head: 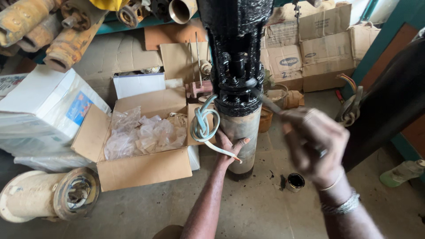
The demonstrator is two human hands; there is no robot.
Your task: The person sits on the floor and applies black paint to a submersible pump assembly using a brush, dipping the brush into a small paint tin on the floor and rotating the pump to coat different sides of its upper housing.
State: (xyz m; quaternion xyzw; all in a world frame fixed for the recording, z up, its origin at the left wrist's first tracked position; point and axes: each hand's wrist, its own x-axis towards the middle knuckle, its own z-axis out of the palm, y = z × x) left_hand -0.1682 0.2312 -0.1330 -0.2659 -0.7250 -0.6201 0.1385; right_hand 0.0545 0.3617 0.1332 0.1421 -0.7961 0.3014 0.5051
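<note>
A tall pump stands upright on the floor; its upper part (237, 53) is black and glossy, its lower metal cylinder (242, 132) bare and stained. My left hand (230, 150) grips the lower cylinder from the left side. My right hand (316, 141), blurred, holds a thin brush (265, 101) whose tip touches the black collar of the pump. A coiled pale blue cable (202, 126) hangs from the pump beside my left hand. A small open tin of black paint (295, 181) sits on the floor below my right hand.
An open cardboard box (146, 166) with crumpled plastic bags stands to the left. A cream motor housing (48, 197) lies at lower left. Stacked cartons (310, 48) fill the back. Rusty yellow cylinders (62, 40) lie at upper left. A dark pipe (389, 102) leans on the right.
</note>
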